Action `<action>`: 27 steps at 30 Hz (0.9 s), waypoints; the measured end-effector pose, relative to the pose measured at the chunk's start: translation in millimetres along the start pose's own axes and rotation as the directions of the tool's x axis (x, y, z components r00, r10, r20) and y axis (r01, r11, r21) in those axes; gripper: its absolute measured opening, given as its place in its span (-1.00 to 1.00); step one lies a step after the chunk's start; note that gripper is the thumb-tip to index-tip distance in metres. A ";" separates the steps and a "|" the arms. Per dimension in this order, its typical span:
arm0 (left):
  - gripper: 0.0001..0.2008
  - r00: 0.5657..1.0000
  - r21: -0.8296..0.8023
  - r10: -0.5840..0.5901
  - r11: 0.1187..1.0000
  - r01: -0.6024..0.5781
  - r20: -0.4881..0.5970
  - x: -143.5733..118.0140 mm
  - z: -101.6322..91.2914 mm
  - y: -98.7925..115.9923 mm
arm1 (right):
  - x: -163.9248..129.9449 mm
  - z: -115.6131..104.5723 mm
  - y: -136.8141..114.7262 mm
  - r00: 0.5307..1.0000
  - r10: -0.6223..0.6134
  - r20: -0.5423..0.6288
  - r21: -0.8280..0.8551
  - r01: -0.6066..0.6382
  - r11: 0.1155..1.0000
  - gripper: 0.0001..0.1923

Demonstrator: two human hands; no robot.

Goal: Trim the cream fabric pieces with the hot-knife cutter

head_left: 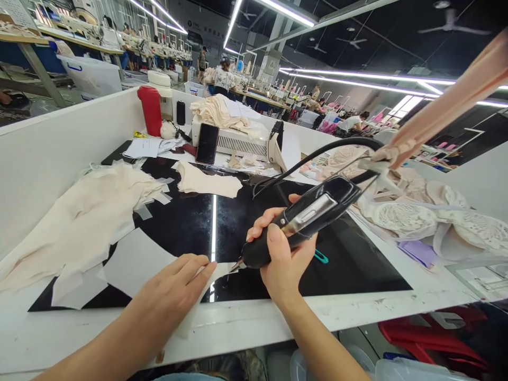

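Right hand (288,259): I am gripping, thumb and fingers wrapped around it, a black handheld tool with a silver side plate and pointed metal tip (317,206). The tip is resting at, or just over, a small pale fabric piece (222,268); contact I cannot tell.

Left hand (177,286): fingers are lying together on that piece's near end; pinching or merely pressing, I cannot tell.

Surface: a glossy black board (357,270) is lying beneath the fabric piece.

Suspension: a knotted peach cloth strip (448,100) is running upward from the tool's rear.

Surroundings: a heap of cream fabric (91,206) is lying left; a teal clip-like item (321,256) is sitting just beyond the right hand.
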State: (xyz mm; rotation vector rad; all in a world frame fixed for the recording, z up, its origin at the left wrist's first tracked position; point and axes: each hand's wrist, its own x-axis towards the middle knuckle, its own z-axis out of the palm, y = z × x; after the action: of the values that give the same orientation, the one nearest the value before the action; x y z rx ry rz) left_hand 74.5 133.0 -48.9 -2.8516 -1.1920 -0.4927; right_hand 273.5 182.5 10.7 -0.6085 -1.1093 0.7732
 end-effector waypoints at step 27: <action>-0.70 0.999 0.223 0.021 0.974 -0.027 0.028 6.8 -4.5 17.1 | -21.4 4.7 -17.2 0.999 -0.019 -0.045 -0.065 0.016 0.998 -0.44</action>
State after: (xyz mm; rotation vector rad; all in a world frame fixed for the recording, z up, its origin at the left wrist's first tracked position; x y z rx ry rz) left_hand 89.7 124.9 -40.8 -2.6848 -1.1351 -0.3001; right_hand 268.1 155.3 13.7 -0.6672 -1.0992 0.7075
